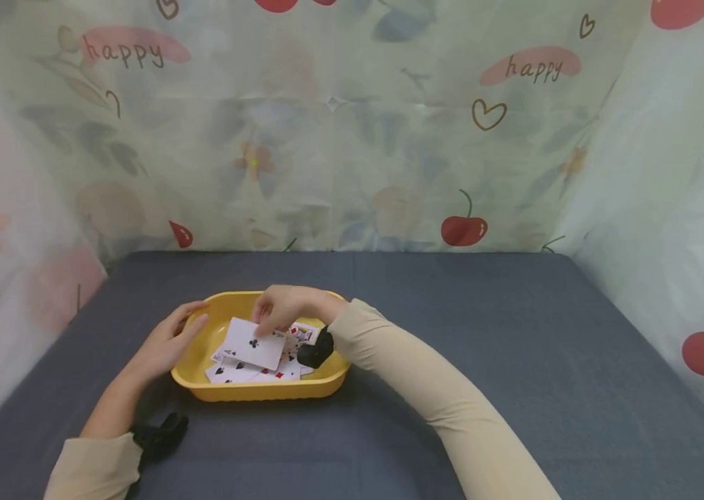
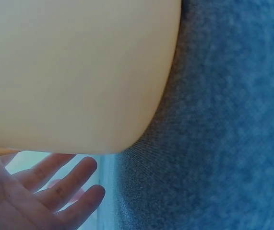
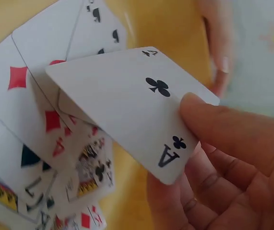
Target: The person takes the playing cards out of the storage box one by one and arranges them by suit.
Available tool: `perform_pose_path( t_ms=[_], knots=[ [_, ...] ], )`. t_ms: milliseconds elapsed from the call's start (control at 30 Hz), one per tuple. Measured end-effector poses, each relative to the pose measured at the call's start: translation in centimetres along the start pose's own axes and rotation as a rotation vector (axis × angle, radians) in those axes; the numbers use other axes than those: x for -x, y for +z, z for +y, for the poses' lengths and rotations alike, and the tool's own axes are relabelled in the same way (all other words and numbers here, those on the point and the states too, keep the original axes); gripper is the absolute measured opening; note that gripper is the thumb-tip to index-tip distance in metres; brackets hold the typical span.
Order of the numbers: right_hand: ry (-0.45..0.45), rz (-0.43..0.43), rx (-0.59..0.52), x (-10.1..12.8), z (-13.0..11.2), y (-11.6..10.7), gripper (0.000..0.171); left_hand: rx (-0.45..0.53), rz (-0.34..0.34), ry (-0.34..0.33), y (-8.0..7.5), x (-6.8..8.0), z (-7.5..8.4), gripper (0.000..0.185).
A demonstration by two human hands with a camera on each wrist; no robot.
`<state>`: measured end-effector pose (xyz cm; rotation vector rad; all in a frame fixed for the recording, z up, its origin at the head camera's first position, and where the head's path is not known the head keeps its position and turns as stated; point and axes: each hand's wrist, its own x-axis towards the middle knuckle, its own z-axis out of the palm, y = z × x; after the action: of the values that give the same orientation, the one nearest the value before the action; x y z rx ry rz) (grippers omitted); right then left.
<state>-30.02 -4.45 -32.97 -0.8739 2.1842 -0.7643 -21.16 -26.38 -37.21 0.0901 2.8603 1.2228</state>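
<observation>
A yellow plastic basin (image 1: 264, 392) sits on the dark table with several playing cards (image 1: 236, 373) loose inside it. Over these cards, my right hand (image 1: 286, 305) holds up an ace of clubs (image 3: 122, 91), pinching it by one edge between thumb and fingers. The ace is tilted, its face visible in both the head and right wrist views. My left hand (image 1: 167, 340) is at the basin's left rim, its thumb over the inside. In the left wrist view its fingers (image 2: 69, 187) are spread and fairly straight beside the basin wall (image 2: 69, 76).
A dark blue-grey cloth (image 1: 483, 333) covers the table around the basin. Behind and along both sides hang pale patterned curtains (image 1: 339, 173) with cherries and lettering. Black wrist-worn devices (image 1: 161, 434) sit at both cuffs; the right one overlaps the basin's right side in the head view.
</observation>
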Motion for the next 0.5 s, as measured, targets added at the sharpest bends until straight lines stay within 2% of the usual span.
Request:
perform_pose_path(
  t_ms=[500],
  knots=[
    [0.010,0.177,-0.129,5.1,1.6,-3.5,0.025,0.001,0.007,0.007,0.0,0.1,0.1,0.059]
  ],
)
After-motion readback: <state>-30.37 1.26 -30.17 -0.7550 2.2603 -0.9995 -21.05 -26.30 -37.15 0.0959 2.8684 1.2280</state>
